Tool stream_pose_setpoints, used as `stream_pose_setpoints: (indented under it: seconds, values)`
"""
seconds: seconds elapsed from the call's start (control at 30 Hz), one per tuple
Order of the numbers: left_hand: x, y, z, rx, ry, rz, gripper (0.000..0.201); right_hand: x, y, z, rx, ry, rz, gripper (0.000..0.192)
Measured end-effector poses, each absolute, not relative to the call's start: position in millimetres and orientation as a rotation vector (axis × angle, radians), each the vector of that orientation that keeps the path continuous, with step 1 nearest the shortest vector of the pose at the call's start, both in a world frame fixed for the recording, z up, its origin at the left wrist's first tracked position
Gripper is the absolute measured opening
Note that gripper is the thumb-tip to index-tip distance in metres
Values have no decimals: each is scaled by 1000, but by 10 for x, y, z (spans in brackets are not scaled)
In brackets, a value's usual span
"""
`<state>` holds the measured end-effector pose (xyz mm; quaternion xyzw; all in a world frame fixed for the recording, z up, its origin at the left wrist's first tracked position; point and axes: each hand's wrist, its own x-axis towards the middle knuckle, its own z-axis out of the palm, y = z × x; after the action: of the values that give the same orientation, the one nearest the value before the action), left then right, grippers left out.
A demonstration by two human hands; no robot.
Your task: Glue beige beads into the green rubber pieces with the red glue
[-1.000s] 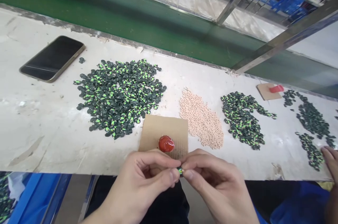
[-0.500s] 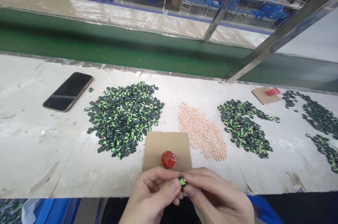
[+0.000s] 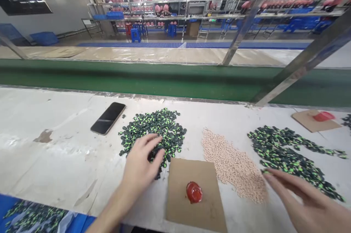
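Observation:
My left hand [image 3: 144, 158] reaches over the left pile of small black-and-green pieces [image 3: 161, 125], its fingers curved and apart. Whether its fingertips touch the pieces is hard to tell. My right hand [image 3: 304, 198] pinches one small black-and-green piece [image 3: 265, 171] between thumb and forefinger. That hand is beside the right pile of black-and-green pieces [image 3: 285, 152] and the right end of a heap of tiny pale pink beads [image 3: 233, 163]. Between my hands lies a cardboard square [image 3: 197, 214] bearing a glossy red blob [image 3: 194, 192].
A phone [image 3: 108, 118] lies left of the left pile. Another cardboard piece [image 3: 307, 120] with a red cup-like item [image 3: 324, 116] is at the far right. Beyond the worktable runs a green belt [image 3: 137, 79], with a slanted metal post [image 3: 285, 79] at the right.
My hands have parted: the left moved to the left pile, the right carried the small piece to the right pile. The camera view has tilted up.

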<state>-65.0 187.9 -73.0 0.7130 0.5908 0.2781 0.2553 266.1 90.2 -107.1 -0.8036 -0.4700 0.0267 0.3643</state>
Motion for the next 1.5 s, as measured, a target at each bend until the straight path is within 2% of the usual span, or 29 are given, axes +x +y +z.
stream_pose_setpoints:
  seconds: [0.1, 0.3, 0.43, 0.6, 0.73, 0.87, 0.97, 1.1, 1.27, 1.4, 1.5]
  values:
    - [-780, 2212, -740, 2072, 1611, 656, 34, 3083, 1037, -1101, -2146, -1267, -48, 33]
    - [-687, 2354, -777, 2165, 1581, 552, 28, 3206, 1151, -1096, -2106, -1346, -143, 58]
    - [-726, 2411, -774, 2114, 1580, 576, 31, 2957, 1143, -1139, -2004, -1520, -134, 49]
    - [-765, 2287, -662, 1955, 1611, 682, 41, 2449, 1229, -1149, -1824, -1807, 78, 23]
    - [-718, 1997, -603, 1366, 1547, 920, 34, 2280, 1323, -1168, -1754, -1880, 139, 31]
    - [-619, 1770, -637, 871, 1404, 1019, 49, 2275, 1367, -1167, -1722, -1868, 177, 35]
    - [-549, 1688, -646, 853, 1386, 992, 53, 2274, 1372, -1139, -1726, -1802, 214, 33]
    - [-499, 1638, -615, 973, 1345, 928, 47, 2267, 1367, -1089, -1730, -1678, 312, 29]
    - [-487, 1580, -598, 932, 1338, 935, 32, 2277, 1246, -1026, -1684, -1368, 475, 13]
    - [-355, 1467, -527, 882, 1247, 1020, 11, 2182, 1034, -958, -1589, -1107, 652, 24]
    - [-148, 1343, -483, 937, 1160, 1088, 12, 1965, 901, -865, -1410, -868, 924, 26]
